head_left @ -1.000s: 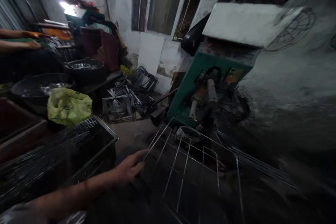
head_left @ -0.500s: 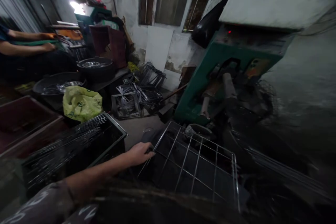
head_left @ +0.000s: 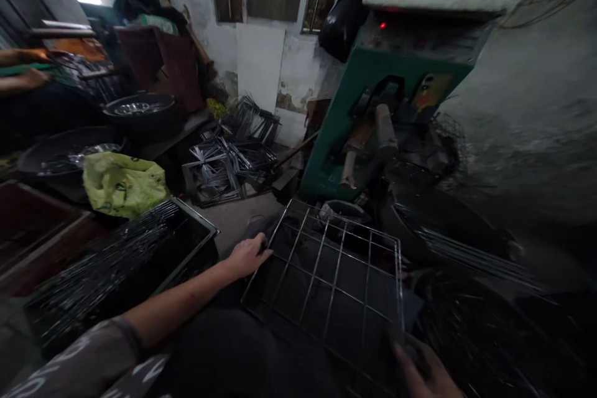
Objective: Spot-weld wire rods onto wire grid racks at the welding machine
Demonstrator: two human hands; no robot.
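Observation:
A rectangular wire grid rack (head_left: 326,267) lies flat across my lap, in front of a green machine (head_left: 368,106). My left hand (head_left: 247,255) grips the rack's left edge with curled fingers. My right hand (head_left: 422,370) shows at the bottom right by the rack's near right corner; it is dark and blurred, so its fingers cannot be read. The machine has a small red light on its top and a white slab on it.
A black crate of straight metal rods (head_left: 116,255) stands at my left. A yellow-green bag (head_left: 124,183), dark basins (head_left: 69,152) and piled wire frames (head_left: 233,155) lie beyond. More rods (head_left: 466,255) lie at right. Another person's arms (head_left: 23,68) show far left.
The rack has dropped lower and flatter toward my lap, with my left hand still on its left edge. My right hand has come into view at the rack's near right corner.

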